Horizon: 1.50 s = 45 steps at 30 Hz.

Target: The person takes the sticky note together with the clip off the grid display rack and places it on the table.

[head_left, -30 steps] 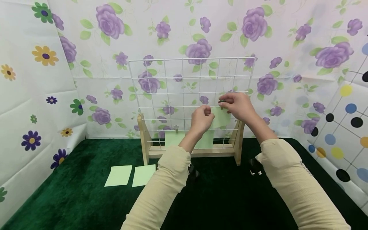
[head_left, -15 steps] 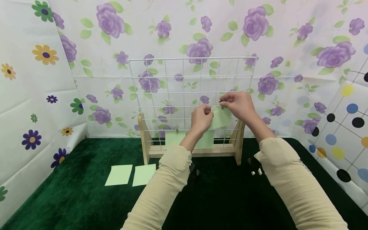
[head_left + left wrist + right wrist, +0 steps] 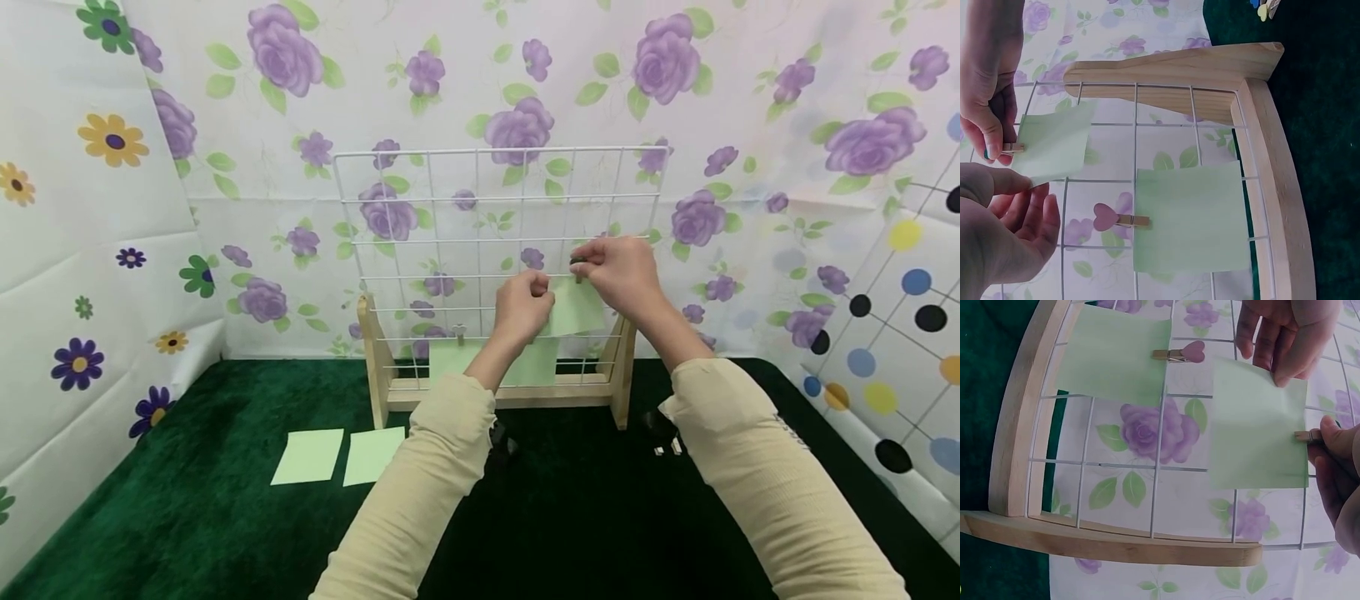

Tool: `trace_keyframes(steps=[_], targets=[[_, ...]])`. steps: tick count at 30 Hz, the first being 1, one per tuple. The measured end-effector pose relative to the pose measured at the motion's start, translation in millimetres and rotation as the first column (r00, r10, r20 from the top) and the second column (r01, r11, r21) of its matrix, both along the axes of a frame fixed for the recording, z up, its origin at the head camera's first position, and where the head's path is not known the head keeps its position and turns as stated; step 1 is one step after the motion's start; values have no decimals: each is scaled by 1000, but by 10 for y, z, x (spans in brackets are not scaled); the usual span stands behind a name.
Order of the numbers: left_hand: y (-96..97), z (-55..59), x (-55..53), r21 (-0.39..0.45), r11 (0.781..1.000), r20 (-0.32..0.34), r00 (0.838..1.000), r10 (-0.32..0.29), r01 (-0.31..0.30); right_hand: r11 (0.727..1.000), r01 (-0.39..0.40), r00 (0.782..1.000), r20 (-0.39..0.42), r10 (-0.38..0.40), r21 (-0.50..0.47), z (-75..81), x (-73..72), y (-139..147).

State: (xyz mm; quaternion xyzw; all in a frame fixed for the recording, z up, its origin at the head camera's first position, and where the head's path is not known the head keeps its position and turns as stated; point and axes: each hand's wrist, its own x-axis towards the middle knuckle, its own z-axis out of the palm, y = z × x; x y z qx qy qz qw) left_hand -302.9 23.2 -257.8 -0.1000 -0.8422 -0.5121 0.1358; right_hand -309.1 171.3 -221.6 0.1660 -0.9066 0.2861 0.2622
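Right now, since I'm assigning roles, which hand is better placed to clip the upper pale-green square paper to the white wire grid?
Probably the right hand: it pinches a wooden clothespin at the top edge of the paper, whose left edge the left hand pinches.

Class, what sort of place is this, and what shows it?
Probably a staged tabletop work area: dark green cloth covers the surface, purple-flowered sheeting forms the backdrop, and a wire grid rack stands on the cloth.
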Motion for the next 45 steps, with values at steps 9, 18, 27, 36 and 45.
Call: trace_keyframes(steps=[9,18,27,36,45], targets=[[-11,-16,-6,-37,999,-17,1000,-20,19,995,-4,1000,-26,2,-97,-8,5,-5],[-89,-67,31,4,998,23,998,-65,65,975,-82,991,87,102,-208,27,68,-12],[-268,-163,123,78,990,49,991,-121,117,973,-125,986,81,143,-194,-27,178,48],[-525,-335,298,144,966,120,966,-231,213,973,-131,984,96,151,-188,-161,282,141],[-795,-604,407,129,956,150,947,-283,264,965,-165,964,172,201,-203,-380,324,272]])
